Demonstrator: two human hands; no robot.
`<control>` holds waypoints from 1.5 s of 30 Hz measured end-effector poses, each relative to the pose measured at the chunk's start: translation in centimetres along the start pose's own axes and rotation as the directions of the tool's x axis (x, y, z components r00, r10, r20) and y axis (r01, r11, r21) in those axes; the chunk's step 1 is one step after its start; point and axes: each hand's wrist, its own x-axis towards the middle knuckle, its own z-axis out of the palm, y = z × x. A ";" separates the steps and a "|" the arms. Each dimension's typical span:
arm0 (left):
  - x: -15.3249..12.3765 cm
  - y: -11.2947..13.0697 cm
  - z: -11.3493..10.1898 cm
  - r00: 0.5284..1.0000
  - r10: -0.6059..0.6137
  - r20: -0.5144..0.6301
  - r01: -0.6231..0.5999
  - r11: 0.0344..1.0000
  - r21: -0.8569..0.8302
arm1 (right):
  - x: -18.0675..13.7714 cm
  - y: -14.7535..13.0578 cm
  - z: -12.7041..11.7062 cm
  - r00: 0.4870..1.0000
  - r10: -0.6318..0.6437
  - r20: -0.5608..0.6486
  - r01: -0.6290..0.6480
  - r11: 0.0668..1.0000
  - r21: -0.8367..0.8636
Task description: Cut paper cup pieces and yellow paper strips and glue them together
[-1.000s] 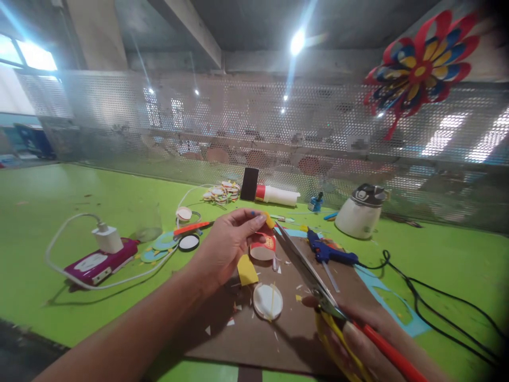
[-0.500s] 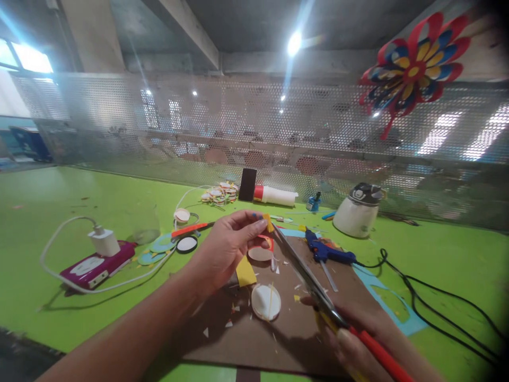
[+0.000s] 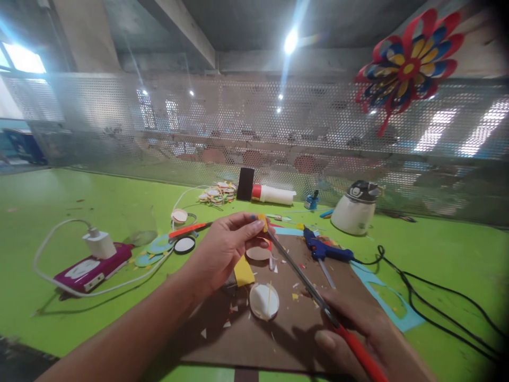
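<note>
Green table (image 3: 59, 196) w/ brown board (image 3: 278, 339) (mesh wall (image 3: 159, 132) behind): left hand (image 3: 225, 249) pinches yellow scrap (image 3: 262, 222), right hand (image 3: 358, 329) grips scissors (image 3: 302, 278).

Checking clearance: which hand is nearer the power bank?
Left. The left hand, pinching a yellow scrap, is right of the power bank; the right hand, holding scissors, lies farther right.

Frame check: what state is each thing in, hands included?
Left hand: pinching yellow scrap.
Right hand: gripping scissors, blades together, tip at the scrap.
Glue gun: lying on brown board, cord attached.
White bottle: on its side.
White pot: upright, lid on.
</note>
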 end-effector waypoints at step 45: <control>0.3 -0.1 -0.2 0.991 0.066 -0.117 -0.058 0.996 0.067 | 0.0 0.7 0.1 0.999 0.017 0.030 -0.015 0.998 -0.064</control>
